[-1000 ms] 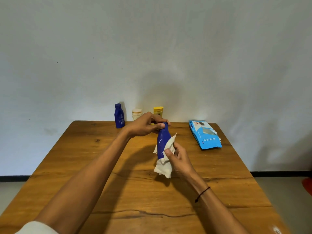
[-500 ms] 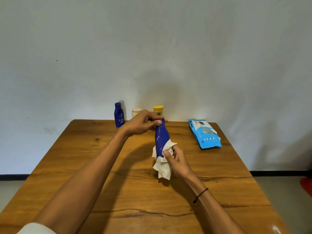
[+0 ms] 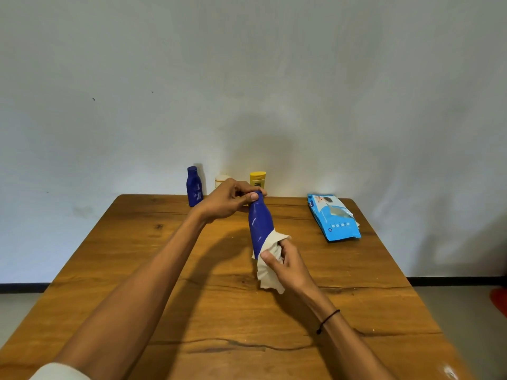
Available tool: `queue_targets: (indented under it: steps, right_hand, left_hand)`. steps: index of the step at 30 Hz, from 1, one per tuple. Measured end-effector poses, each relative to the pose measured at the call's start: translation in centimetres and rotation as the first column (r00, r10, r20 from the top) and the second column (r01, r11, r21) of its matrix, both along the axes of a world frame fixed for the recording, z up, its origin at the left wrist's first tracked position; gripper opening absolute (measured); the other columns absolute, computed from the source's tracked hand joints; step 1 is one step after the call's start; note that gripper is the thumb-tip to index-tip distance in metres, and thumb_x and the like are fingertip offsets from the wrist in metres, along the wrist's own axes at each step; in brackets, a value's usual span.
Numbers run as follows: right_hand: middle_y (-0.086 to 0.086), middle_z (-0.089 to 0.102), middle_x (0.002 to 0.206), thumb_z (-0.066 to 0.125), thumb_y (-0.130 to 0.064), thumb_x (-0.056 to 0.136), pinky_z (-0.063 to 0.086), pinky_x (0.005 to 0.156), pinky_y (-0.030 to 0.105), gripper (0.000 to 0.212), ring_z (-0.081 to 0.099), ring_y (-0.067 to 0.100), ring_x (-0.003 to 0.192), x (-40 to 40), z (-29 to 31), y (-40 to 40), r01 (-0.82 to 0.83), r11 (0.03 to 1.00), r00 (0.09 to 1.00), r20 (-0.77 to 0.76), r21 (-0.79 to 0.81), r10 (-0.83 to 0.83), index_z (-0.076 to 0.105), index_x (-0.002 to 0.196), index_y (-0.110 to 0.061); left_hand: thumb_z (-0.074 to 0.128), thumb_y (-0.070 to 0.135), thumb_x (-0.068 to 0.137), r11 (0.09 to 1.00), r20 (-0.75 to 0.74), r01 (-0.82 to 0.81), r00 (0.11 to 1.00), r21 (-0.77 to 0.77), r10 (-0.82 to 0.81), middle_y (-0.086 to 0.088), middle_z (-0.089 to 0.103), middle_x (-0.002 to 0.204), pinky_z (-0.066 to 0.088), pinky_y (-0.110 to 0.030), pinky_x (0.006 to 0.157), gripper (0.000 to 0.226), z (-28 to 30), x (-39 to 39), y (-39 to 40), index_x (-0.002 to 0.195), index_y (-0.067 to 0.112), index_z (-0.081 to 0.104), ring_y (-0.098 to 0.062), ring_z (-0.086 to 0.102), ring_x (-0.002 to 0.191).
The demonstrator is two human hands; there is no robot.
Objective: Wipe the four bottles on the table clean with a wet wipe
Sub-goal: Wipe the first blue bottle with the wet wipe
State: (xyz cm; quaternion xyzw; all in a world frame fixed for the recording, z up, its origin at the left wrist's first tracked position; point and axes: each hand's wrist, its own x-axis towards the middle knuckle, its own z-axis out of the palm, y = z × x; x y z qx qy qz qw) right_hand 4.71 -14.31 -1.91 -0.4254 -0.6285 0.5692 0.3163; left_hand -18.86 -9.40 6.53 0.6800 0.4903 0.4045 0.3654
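Compared with a second ago, the wet wipe (image 3: 270, 263) has slid down the dark blue bottle (image 3: 260, 227): then it covered the middle of the body, now it bunches round the bottom end, with most of the blue side bare. The left hand (image 3: 229, 200) still pinches the bottle's cap end between thumb and fingers, and the right hand (image 3: 285, 263) grips the wipe, its fingers curled about the bottle's base through the cloth. The bottle is held in the air, nearly upright and tilted a little, over the middle of the table (image 3: 356, 297), towards the far edge. Along that far edge stand a second blue bottle (image 3: 194, 186), a cream bottle (image 3: 221, 181) partly hidden behind the left hand, and a yellow bottle (image 3: 258, 180), all close together left of centre. The blue wipes pack (image 3: 333, 218) lies near the far right corner, well apart from the hands. The near half of the table and its left side lie bare under the forearms.
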Motion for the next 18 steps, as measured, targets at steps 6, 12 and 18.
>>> queue_targets:
  steps: [6, 12, 18]
  right_hand:
    - [-0.004, 0.07, 0.106, 0.055, -0.069, 0.089, 0.063, 0.079, 0.035, 0.044, 0.07, 0.01, 0.094, -2.0, 0.1, 1.0, 0.236, 0.958, 0.961, 0.108, 0.165, -0.255, 0.06, 0.106, -0.029]
    - [0.001, 0.07, 0.098, 0.046, -0.063, 0.094, 0.052, 0.062, 0.019, 0.046, 0.069, 0.006, 0.079, -1.9, 0.4, 0.8, 0.277, 0.951, 0.96, -0.012, 0.135, -0.278, 0.059, 0.107, -0.021]
    - [-0.008, 0.055, 0.13, 0.069, -0.055, 0.092, 0.055, 0.092, 0.034, 0.055, 0.055, 0.012, 0.117, -2.2, -1.0, 0.3, 0.221, 0.935, 0.933, 0.218, 0.278, -0.286, 0.043, 0.132, -0.028]
  left_hand:
    - [0.064, 0.026, 0.102, 0.999, -0.021, -0.038, 0.999, -0.013, 0.038, -0.002, 0.072, 0.126, 0.062, -0.031, 0.09, 0.034, -0.7, 1.3, -0.2, 0.132, 0.011, 0.069, -0.022, 0.068, 0.118]
    - [0.064, 0.024, 0.102, 0.997, -0.006, -0.073, 0.997, 0.007, 0.073, -0.004, 0.072, 0.124, 0.063, -0.031, 0.089, 0.035, -0.4, 1.2, -0.1, 0.133, 0.007, 0.068, -0.022, 0.069, 0.116]
    - [0.065, 0.023, 0.102, 0.996, -0.022, -0.082, 0.996, -0.017, 0.082, -0.001, 0.073, 0.12, 0.063, -0.033, 0.089, 0.032, -0.5, 1.2, -0.6, 0.131, 0.009, 0.07, -0.022, 0.07, 0.114]
